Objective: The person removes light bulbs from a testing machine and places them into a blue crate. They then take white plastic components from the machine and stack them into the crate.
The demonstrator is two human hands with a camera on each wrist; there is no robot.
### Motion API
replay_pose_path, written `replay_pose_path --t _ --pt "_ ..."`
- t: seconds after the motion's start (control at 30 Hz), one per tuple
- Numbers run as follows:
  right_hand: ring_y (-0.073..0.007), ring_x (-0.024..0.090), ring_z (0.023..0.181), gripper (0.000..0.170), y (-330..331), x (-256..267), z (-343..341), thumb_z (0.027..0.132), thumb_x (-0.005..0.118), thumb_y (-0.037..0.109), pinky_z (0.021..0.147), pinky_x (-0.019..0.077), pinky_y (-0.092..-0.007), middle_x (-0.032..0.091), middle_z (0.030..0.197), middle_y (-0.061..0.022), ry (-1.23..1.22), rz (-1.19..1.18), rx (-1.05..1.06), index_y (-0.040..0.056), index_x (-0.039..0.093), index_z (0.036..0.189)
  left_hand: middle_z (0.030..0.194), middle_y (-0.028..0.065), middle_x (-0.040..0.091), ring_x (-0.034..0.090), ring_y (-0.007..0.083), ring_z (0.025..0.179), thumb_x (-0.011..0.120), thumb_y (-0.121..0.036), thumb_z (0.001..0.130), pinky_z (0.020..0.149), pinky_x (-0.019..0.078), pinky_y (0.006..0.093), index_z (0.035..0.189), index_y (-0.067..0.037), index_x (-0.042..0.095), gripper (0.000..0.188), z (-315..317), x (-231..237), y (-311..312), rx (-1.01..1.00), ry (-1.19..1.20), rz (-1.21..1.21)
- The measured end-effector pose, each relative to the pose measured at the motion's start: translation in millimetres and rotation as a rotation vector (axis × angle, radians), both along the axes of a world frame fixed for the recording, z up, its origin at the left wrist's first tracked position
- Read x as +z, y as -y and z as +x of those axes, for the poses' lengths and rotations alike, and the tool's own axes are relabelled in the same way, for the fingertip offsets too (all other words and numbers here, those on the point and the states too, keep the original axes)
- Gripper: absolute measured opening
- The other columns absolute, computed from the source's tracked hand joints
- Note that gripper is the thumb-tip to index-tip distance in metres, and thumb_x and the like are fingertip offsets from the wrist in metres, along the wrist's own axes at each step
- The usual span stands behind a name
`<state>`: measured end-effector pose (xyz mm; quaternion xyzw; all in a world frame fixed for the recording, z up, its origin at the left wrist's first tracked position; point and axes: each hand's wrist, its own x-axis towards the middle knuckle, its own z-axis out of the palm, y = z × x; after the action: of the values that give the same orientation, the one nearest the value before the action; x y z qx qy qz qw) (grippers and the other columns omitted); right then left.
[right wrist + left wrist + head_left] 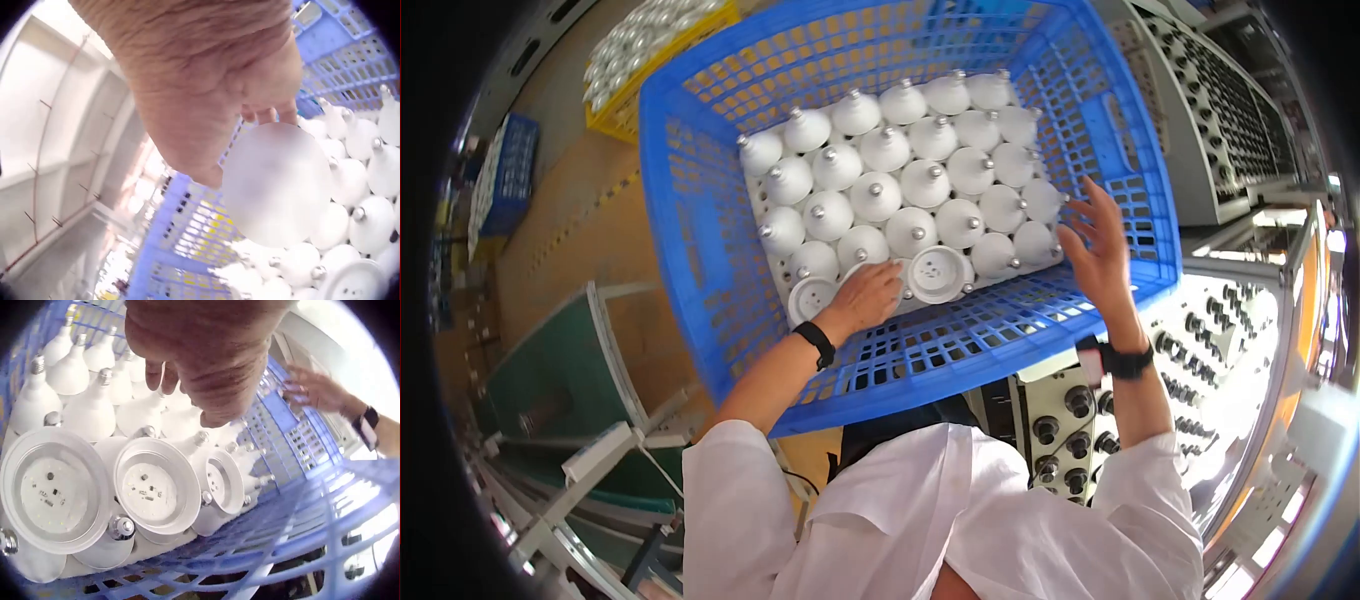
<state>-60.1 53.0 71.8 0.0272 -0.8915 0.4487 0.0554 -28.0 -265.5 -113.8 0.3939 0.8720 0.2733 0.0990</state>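
Observation:
My left hand (868,298) hovers over the front row of white bulb housings, its fingers loosely bent, with nothing visible in its grasp. Close by in the left wrist view are open-faced bulb housings (150,490) showing small circuit boards, among others turned with metal screw bases up. At the basket's right side, my right hand (1100,245) has its fingers spread beside the rightmost bulb housings (1040,200). A smooth white round piece (277,185) lies before the thumb and fingertips in the right wrist view, partly overlapping them.
The blue plastic basket (690,250) surrounds several rows of housings on a light perforated layer (775,270). A yellow crate (612,115) of similar pieces stands at the upper left. To the right are racks with dark round sockets (1200,110), and below the basket a socketed panel (1060,440).

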Motion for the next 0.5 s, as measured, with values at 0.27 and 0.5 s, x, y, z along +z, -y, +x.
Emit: replay_pose_path --t 0.27,0.5 --pt "-0.0275 0.057 0.100 0.052 -95.1 49.1 250.9 0.074 0.066 0.002 0.081 0.0487 -0.0349 0.050 0.122 -0.0156 -0.110 0.107 -0.509 0.0087 0.051 0.124 0.104 0.0188 0.063 0.061 0.0334 0.093 0.065 -0.006 0.071 0.083 0.0488 0.0387 0.084 -0.001 0.063 0.015 -12.7 53.9 -101.7 -0.063 -0.048 0.226" --pt "-0.0376 0.043 0.113 0.057 -277.2 4.8 504.4 0.072 0.067 0.022 0.100 0.0313 -0.0444 0.049 0.119 -0.0247 0.175 1.041 -1.440 -0.0064 0.050 0.119 0.110 0.0203 0.061 0.061 0.0339 0.096 0.067 -0.008 0.070 0.084 0.0483 0.0372 0.095 -0.001 0.060 0.028 48.5 221.9 -281.2 -0.459 -0.019 0.443"
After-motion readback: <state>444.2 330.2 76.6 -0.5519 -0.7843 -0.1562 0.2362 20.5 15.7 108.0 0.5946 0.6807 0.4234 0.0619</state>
